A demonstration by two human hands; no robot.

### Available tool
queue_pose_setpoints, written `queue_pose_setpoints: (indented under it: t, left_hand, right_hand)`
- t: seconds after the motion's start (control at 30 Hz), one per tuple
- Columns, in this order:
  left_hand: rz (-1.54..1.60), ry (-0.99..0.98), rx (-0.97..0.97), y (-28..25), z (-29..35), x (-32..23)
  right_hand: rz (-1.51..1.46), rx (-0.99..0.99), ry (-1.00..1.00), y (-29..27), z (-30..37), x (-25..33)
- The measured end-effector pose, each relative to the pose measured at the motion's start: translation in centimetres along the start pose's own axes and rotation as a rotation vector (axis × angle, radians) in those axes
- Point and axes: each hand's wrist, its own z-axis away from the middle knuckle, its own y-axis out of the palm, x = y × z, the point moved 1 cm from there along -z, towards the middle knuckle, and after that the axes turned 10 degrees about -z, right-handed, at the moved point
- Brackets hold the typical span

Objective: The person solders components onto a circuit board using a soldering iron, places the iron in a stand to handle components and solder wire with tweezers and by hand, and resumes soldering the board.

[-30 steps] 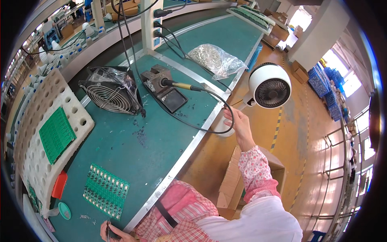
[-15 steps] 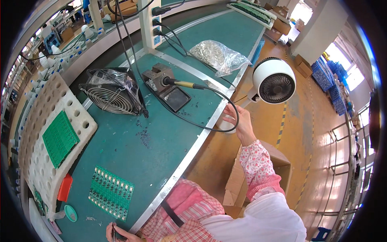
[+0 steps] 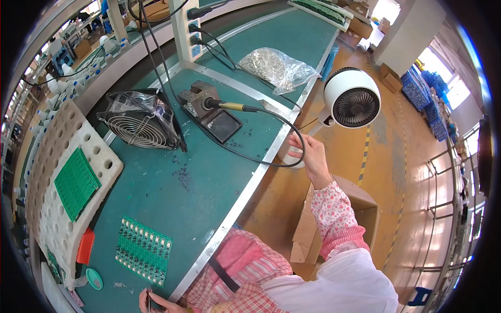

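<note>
My left hand [image 3: 160,304], at the bottom edge, is closed around a slim dark tool [image 3: 149,299], perhaps tweezers; the picture cuts part of it off. Just beyond lies a green circuit board panel [image 3: 143,251] with rows of pale and black components. My right hand [image 3: 313,159] reaches past the bench's metal edge beside the white base [image 3: 290,156] of a fan [image 3: 352,98]. Its fingers are bent and apart; I cannot tell whether they touch the base. The black cable of the soldering iron [image 3: 229,106] loops across the fingers. The iron rests in its stand [image 3: 200,96].
On the left, a holed foam slab [image 3: 99,148] bears bare green boards [image 3: 78,182]. A red piece [image 3: 85,246] and a green round lid [image 3: 94,279] lie by it. Behind are a wire-guarded fan [image 3: 138,122] and a clear bag of small parts [image 3: 274,68]. A cardboard box [image 3: 360,208] stands below.
The view has shifted slightly, so the bench things appear a little further left. My right hand stays by the fan base with its fingers slightly moved; my left hand keeps the tool.
</note>
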Motion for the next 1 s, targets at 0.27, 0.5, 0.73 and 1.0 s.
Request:
queue_pose_setpoints:
  t: [0.27,0.5,0.73,1.0]
  left_hand:
    - [0.364,-0.176,0.119,-0.1,0.9,3.4]
    - [0.805,-0.428,0.429,-2.2,-0.8,0.0]
    - [1.036,-0.589,0.791,-3.9,0.0,0.8]
    - [1.038,-0.479,0.731,-3.7,-0.1,1.5]
  right_hand:
    - [0.330,-0.242,-0.640,0.8,9.6,5.5]
    - [0.709,0.796,-0.810,11.2,16.9,3.8]
    - [0.609,1.483,-0.760,20.6,20.8,0.9]
    - [0.724,1.731,-0.968,24.3,23.2,1.2]
